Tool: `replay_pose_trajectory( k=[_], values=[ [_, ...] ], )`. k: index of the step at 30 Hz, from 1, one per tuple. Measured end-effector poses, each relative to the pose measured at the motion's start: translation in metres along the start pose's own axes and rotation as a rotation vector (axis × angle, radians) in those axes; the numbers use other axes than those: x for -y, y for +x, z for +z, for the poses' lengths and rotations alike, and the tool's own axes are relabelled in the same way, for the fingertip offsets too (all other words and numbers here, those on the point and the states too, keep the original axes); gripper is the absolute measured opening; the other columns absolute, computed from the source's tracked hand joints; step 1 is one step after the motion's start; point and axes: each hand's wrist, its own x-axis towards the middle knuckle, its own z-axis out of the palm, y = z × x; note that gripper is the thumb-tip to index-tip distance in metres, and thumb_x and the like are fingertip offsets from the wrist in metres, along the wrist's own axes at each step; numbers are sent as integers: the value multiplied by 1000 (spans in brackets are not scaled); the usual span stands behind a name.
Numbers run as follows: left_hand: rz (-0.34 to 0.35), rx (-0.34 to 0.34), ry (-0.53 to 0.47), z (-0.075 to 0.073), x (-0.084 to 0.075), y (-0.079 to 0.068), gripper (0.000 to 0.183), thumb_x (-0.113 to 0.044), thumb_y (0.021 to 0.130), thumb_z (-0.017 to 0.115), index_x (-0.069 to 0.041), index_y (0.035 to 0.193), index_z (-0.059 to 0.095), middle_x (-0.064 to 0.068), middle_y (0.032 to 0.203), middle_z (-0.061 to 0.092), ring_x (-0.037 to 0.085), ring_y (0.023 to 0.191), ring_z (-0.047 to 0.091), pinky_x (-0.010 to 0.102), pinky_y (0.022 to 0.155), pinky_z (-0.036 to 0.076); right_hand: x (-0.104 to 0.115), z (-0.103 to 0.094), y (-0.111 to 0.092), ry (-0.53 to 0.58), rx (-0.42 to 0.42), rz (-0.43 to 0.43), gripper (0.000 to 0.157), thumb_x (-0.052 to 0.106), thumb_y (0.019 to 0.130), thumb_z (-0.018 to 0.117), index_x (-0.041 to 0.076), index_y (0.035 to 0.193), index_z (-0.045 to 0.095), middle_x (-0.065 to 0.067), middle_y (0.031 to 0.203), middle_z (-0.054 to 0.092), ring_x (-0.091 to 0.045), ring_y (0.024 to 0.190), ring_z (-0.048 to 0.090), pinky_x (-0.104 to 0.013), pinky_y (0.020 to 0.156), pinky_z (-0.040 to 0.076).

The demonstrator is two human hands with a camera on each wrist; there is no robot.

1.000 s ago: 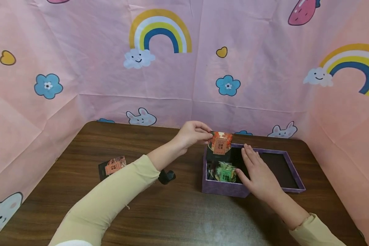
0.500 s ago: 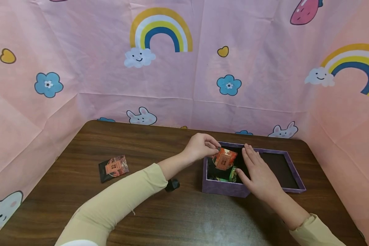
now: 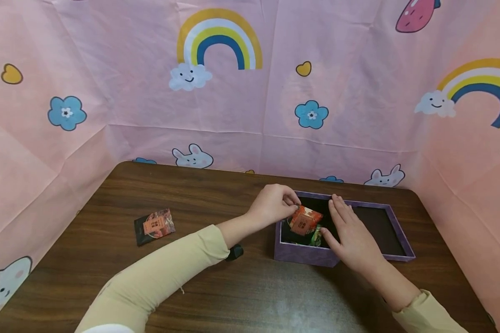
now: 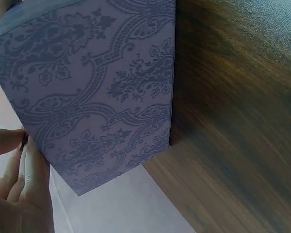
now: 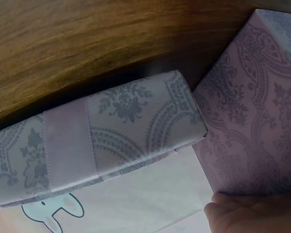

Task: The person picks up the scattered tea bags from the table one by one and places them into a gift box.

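Observation:
My left hand (image 3: 272,204) pinches the upper left corner of a red-and-black tea bag packet (image 3: 304,222) between thumb and fingers. The packet leans inside the deep purple patterned box (image 3: 304,255), over a green packet (image 3: 316,237) that shows only in part. In the left wrist view those fingertips (image 4: 33,165) are at the edge of the box (image 4: 102,97), with the packet mostly hidden behind it. My right hand (image 3: 352,233) rests with straight fingers along the box's right side, thumb over its front edge.
A shallow purple tray-like lid (image 3: 401,231) with a dark inside lies right of the box. Another red-and-black packet (image 3: 155,225) lies on the wooden table (image 3: 183,194) at the left. A small black object (image 3: 235,252) is partly covered by the left sleeve. Printed cloth surrounds the table.
My left hand has lowered the red packet from above the back of the box down into it, so it covers most of the green packet. My right hand has stayed in place.

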Motion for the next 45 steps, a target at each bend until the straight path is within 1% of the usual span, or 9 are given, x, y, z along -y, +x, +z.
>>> replay_pose_trajectory(
  k=[6, 14, 21, 27, 32, 35, 38, 42, 45],
  values=[
    [42, 25, 58, -1, -1, 1, 8, -13, 97, 79, -12, 93, 85, 3, 93, 83, 17, 86, 76, 22, 74, 58, 1, -1, 0, -16, -6, -4, 77, 39, 109, 56, -9, 163, 30, -26, 174, 24, -43, 163, 22, -62, 129, 25],
    [37, 66, -1, -6, 3, 1, 7, -12, 97, 79, -10, 97, 85, 5, 97, 83, 20, 93, 77, 20, 74, 58, 2, -3, -1, -15, 5, 0, 77, 40, 108, 56, -8, 163, 30, -25, 175, 23, -43, 163, 22, -62, 129, 25],
    [10, 51, -50, -22, 7, -7, 7, -12, 96, 80, -9, 101, 84, 7, 106, 82, 18, 91, 79, 21, 76, 60, 2, -4, -1, -10, -7, 0, 77, 40, 108, 57, -8, 163, 31, -25, 175, 23, -43, 163, 22, -64, 128, 27],
    [-72, 2, -67, -47, 22, -19, 8, -13, 95, 81, -8, 100, 84, 7, 99, 83, 13, 82, 78, 22, 71, 59, 1, -3, -1, 3, -11, -8, 78, 40, 108, 57, -8, 163, 30, -26, 175, 23, -44, 163, 21, -62, 130, 25],
    [-134, -25, -77, -76, 41, -32, 11, -12, 96, 79, -5, 102, 84, 9, 93, 83, 29, 89, 81, 26, 72, 59, 1, -1, -1, 8, -12, -8, 78, 40, 108, 57, -8, 163, 30, -25, 175, 23, -43, 163, 21, -60, 131, 24],
    [-192, -37, -115, -95, 53, -43, 13, -11, 96, 78, -3, 106, 83, 11, 97, 84, 36, 97, 80, 35, 81, 64, 1, -2, -1, 8, -13, -6, 77, 39, 108, 57, -7, 164, 30, -24, 175, 21, -42, 164, 21, -60, 131, 23],
    [-251, -47, -132, -113, 66, -56, 17, -13, 97, 77, -5, 111, 82, 12, 104, 83, 34, 103, 79, 42, 89, 64, 1, -2, -1, 10, -3, -3, 77, 39, 108, 57, -7, 164, 29, -24, 176, 20, -42, 164, 20, -60, 131, 23],
    [-297, -60, -113, -134, 84, -73, 24, -17, 99, 77, -5, 119, 79, 14, 114, 81, 30, 108, 77, 40, 91, 60, 1, -2, -2, 11, -2, -3, 77, 40, 108, 56, -7, 164, 30, -24, 176, 20, -42, 164, 20, -61, 131, 24],
    [-288, -47, -92, -146, 96, -82, 29, -17, 99, 77, -2, 124, 75, 18, 121, 78, 32, 112, 76, 40, 92, 61, 0, -2, -3, 8, -11, -4, 77, 39, 108, 57, -7, 163, 30, -24, 176, 21, -42, 164, 20, -61, 130, 24]
  ],
)
